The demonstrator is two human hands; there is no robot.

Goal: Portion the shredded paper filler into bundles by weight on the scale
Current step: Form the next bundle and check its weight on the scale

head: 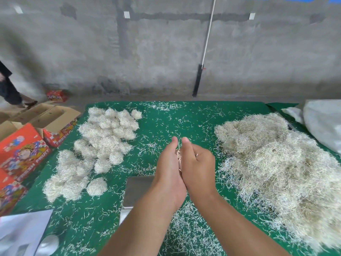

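Because the two hands are pressed together palm to palm above the far edge of the scale [137,191], the relation that matters for the next move is where the loose filler lies from them: the big heap of shredded paper [276,159] is on the person's right side of the green table cover [166,117], near the right hand [198,163] and well apart from the left hand [168,167]. The heap is long from the far side toward the near side of the table, so its near flank runs alongside the right forearm. The finished bundles [103,137] lie on the opposite side, to the left, closer to the left hand. The hands are together, fingers pointing away from the person, and they are closed flat on a small tuft of paper strands [178,156], which shows only in the thin gap between the palms. How much is held I cannot tell. The metal plate of the scale looks bare, partly hidden under the left wrist. In my judgement the small tuft is being rolled or squeezed, and the right hand is better placed to reach for more filler.
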